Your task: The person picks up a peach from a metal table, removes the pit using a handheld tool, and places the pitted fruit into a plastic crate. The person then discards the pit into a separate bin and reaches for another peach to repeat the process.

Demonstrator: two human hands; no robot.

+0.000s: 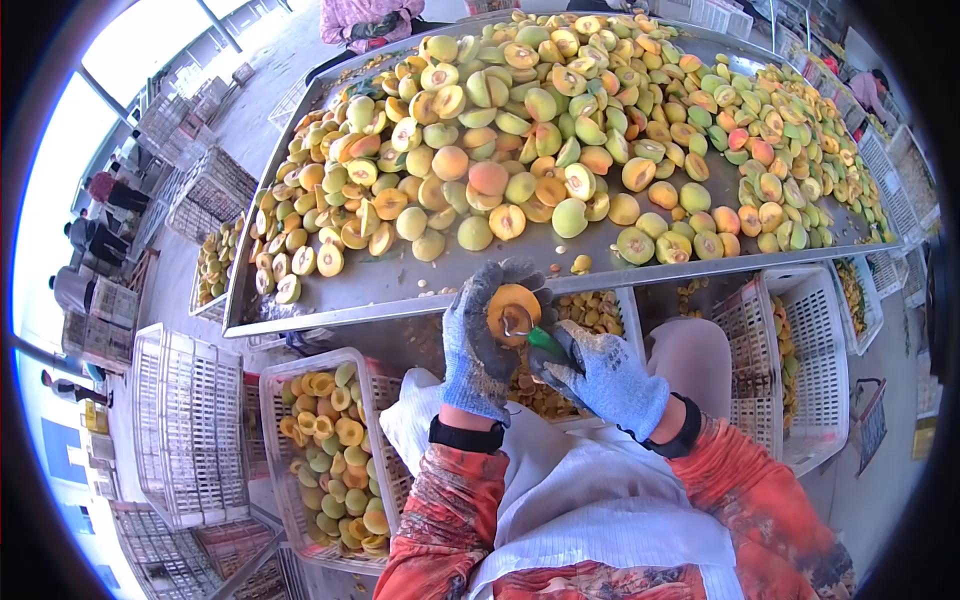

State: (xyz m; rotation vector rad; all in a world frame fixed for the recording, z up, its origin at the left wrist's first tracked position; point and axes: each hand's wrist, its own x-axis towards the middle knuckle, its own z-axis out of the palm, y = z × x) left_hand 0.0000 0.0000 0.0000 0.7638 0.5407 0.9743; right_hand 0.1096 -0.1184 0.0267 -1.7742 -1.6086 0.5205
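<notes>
My left hand [476,345], in a blue and dark grey work glove, holds a yellow peach half [508,300] with its cut face up. My right hand [605,375], gloved the same way, is closed round the green handle of a pitting knife [545,342]. The curved metal tip of the knife touches the middle of the cut face. Both hands are just off the near edge of a metal table [400,305]. On that table lies a wide heap of peaches [470,190], many of them cut in half.
At left below the table stands a white crate [270,440] of peach halves. More crates [800,350] are at the right, with yellow pieces inside one. Beneath my hands is a container of small yellow-brown pieces [600,315]. Another person [365,20] sits across the table. Stacked crates [190,420] stand far left.
</notes>
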